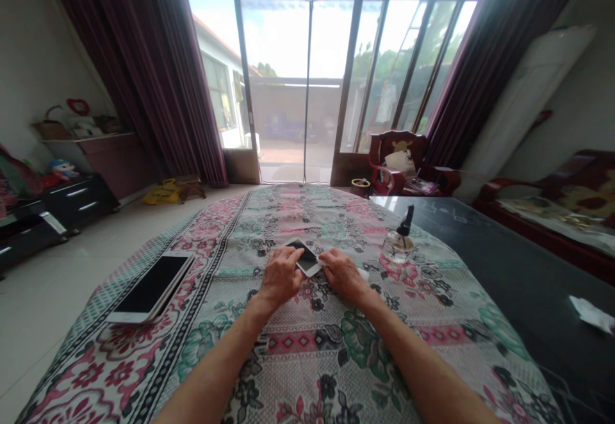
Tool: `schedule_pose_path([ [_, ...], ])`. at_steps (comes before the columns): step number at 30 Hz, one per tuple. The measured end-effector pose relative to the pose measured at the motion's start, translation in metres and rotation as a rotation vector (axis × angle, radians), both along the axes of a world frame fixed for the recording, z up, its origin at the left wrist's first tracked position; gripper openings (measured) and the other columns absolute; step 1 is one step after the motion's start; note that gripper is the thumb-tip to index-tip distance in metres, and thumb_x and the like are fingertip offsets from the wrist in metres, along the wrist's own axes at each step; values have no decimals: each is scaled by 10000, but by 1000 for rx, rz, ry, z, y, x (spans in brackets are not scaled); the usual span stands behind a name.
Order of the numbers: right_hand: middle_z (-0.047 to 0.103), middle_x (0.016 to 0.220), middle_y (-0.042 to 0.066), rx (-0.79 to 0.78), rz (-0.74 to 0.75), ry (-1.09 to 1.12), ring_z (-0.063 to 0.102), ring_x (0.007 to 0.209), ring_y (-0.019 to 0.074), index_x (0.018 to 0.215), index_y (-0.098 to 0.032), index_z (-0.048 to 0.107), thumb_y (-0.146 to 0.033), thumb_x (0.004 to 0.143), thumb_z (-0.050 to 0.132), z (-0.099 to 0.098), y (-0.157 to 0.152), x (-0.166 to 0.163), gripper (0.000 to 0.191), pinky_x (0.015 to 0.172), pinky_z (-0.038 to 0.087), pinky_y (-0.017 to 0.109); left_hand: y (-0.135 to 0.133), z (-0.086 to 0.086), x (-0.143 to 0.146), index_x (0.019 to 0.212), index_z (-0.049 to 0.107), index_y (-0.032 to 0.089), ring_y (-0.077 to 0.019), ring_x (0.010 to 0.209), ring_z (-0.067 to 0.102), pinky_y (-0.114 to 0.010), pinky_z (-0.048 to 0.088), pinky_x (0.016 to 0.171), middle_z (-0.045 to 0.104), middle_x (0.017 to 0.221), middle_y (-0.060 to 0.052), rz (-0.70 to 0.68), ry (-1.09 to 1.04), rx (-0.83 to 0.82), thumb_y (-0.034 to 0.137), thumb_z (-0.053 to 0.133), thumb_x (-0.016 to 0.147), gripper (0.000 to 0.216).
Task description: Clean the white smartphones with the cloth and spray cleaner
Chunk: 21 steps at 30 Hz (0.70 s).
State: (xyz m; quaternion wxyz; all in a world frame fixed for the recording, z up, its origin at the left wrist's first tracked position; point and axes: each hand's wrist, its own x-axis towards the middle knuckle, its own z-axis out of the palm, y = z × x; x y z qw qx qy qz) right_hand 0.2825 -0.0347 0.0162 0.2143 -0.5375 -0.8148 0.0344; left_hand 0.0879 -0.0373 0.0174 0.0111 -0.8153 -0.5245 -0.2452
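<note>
A white smartphone point(307, 259) with a dark screen is at the middle of the flowered tablecloth point(307, 360), turned at a slant. My left hand point(282, 273) grips its left side, fingers reaching over the screen. At the phone's right edge, my right hand point(342, 273) has its fingers closed on a white tissue point(323, 261). More of the white material point(364, 274) shows beside that hand. To the left lies a white tablet point(152, 286), screen up, on top of another flat item. A clear glass bottle point(398, 246) with a black top stands to the right.
Beside the round table is a black table point(461, 232) with a crumpled white tissue point(592, 314) on it. A dark red wooden chair point(396, 155) is near the glass doors. On the left floor are a yellow bag point(163, 192) and a black drawer cabinet point(79, 196).
</note>
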Motion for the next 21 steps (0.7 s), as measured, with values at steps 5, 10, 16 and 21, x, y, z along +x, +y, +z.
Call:
schedule_pose_path([
  [5, 578, 949, 58, 10, -7, -5, 551, 882, 152, 977, -180, 617, -109, 872, 458, -4, 1, 0, 204, 797, 389, 234, 38, 19, 0, 1438, 321, 211, -356, 1407, 221, -526, 282, 1091, 294, 1532, -112, -274, 295, -185, 318, 622, 734, 773],
  [10, 578, 949, 59, -4, 3, -5, 549, 884, 155, 980, -180, 616, -116, 861, 465, -4, 2, 2, 203, 800, 393, 237, 61, 30, 2, 1319, 460, 252, -350, 1300, 383, -502, 365, 1015, 470, 1394, -99, -442, 437, -301, 371, 686, 657, 709],
  [16, 604, 973, 67, -11, 51, 33, 566, 910, 154, 1023, -179, 637, -102, 868, 447, -3, 3, 5, 257, 831, 400, 242, 57, 29, -4, 994, 638, 237, -256, 1025, 572, -350, 439, 878, 618, 1103, -39, -419, 332, -301, 421, 710, 637, 408],
  [21, 638, 994, 77, 4, -7, 83, 592, 917, 156, 1070, -174, 655, -98, 874, 447, -5, 8, 3, 297, 832, 412, 236, 43, 21, -8, 1048, 650, 233, -245, 995, 585, -319, 444, 860, 637, 1082, -31, -361, 216, -273, 397, 739, 626, 462],
])
